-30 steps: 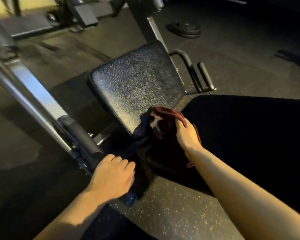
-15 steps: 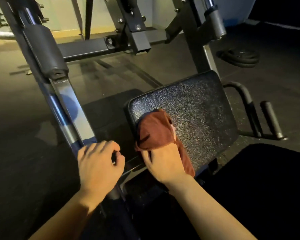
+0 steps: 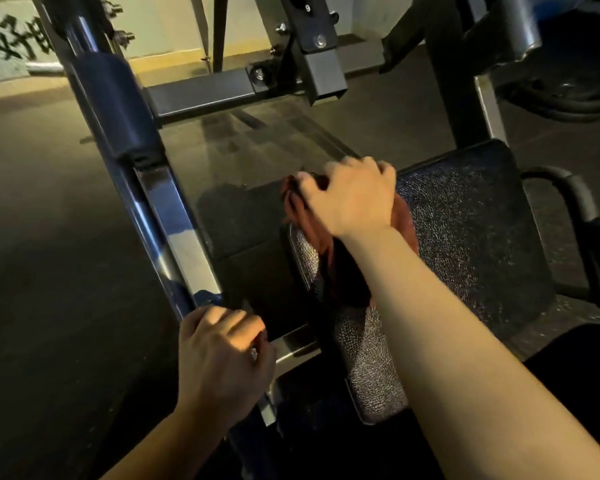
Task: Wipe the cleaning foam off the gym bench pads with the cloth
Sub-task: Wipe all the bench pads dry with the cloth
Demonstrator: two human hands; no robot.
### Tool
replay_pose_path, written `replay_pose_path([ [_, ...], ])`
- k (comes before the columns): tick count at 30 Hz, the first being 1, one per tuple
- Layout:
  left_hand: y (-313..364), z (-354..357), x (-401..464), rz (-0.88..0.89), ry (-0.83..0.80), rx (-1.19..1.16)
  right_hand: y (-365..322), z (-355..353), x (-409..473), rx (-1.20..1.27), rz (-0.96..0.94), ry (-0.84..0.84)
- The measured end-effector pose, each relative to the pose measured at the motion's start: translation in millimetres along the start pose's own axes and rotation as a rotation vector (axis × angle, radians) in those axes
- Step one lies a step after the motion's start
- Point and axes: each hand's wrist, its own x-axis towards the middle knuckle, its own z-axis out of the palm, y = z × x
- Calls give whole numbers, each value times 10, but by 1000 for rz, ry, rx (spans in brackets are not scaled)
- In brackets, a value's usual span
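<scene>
A black textured bench pad point(image 3: 465, 237) fills the right middle of the head view, speckled with a faint sheen. A dark red cloth point(image 3: 326, 258) lies bunched over the pad's far left corner and trails down its left side. My right hand point(image 3: 352, 199) grips the cloth at that corner, fingers curled over the pad's edge. My left hand point(image 3: 222, 362) is curled round the chrome frame bar point(image 3: 174, 233) at its lower end, left of the pad.
The machine's steel frame point(image 3: 201, 91) and a padded sleeve point(image 3: 115, 109) rise at the left and back. A black handle point(image 3: 582, 220) sticks out right of the pad. Weight plates point(image 3: 561, 98) lie on the rubber floor at the far right.
My right hand has pushed the cloth up the pad from its near left part to the far left corner. My left hand stays on the frame bar. The view has moved closer.
</scene>
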Motion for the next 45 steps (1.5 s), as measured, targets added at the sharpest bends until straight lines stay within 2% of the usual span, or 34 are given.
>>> replay_pose_path([
  [2, 11, -3, 0, -5, 12, 0, 105, 20, 47, 0, 52, 5],
  [6, 4, 9, -6, -12, 6, -9, 44, 161, -221, -10, -187, 194],
  [9, -12, 23, -15, -15, 5, -31, -72, 145, -353, 45, -247, 266],
  [10, -7, 18, -16, -15, 3, -37, -122, 147, -396, 66, -306, 267],
  [13, 10, -5, -22, -23, -21, -29, -223, 200, -512, 48, -637, 168],
  [15, 21, -22, -19, -31, -47, -21, -106, 147, -416, 36, -733, 110],
  [17, 19, -32, -19, -50, -54, -15, 85, 112, -266, 40, -670, 132],
  [20, 17, -17, -1, -47, -19, -69, 509, 112, -12, 41, -427, 251],
  [23, -18, 18, 4, -16, 24, -120, 1093, 100, 323, -18, -202, 243],
  [26, -27, 28, 21, 6, 79, -160, 1502, 90, 472, -38, -54, 219],
  [32, -6, 5, 10, 5, 39, -120, 1001, 142, 242, 13, 86, 203],
  [36, 1, -11, -3, -17, 4, -99, 378, 125, -104, 44, -41, 253],
  [39, 37, -47, 0, -16, -25, -54, -54, 188, -508, 121, -251, 245],
  [42, 53, -63, -7, -9, -40, -36, -23, 218, -677, 126, -502, 173],
  [45, 36, -25, -6, -3, -25, -27, 212, 200, -524, 116, -622, 186],
])
